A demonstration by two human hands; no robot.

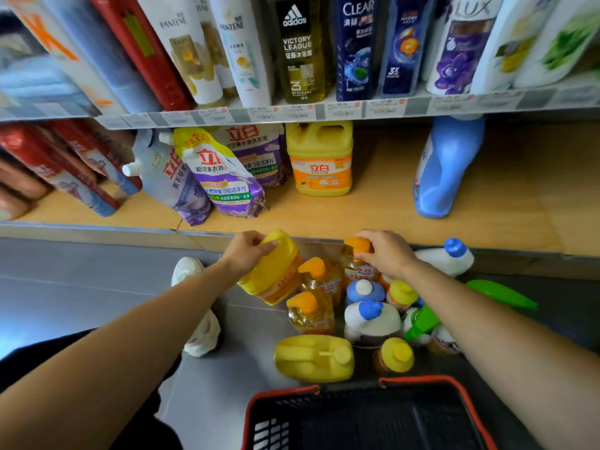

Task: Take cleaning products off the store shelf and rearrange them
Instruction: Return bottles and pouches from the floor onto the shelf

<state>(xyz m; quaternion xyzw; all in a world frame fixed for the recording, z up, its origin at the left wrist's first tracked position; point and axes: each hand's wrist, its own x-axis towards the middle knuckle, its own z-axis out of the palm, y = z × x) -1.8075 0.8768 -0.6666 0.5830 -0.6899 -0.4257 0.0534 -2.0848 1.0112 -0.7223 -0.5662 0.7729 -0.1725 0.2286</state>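
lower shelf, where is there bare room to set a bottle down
Bare wood lies between the upright yellow jug and the blue bottle, and right of that bottle. The pouches crowd the left; the floor bottles are packed tight.

3 yellow jugs (319, 157), 3 orange-capped bottles (311, 311)

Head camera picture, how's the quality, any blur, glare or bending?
Head view: wide-angle bending curves the upper shelf edge and fans its bottles outward; far left smeared, bluish; price tags unreadable; the left hand gripping the yellow jug and right hand gripping the orange-capped bottle look sharp; no hard glare.
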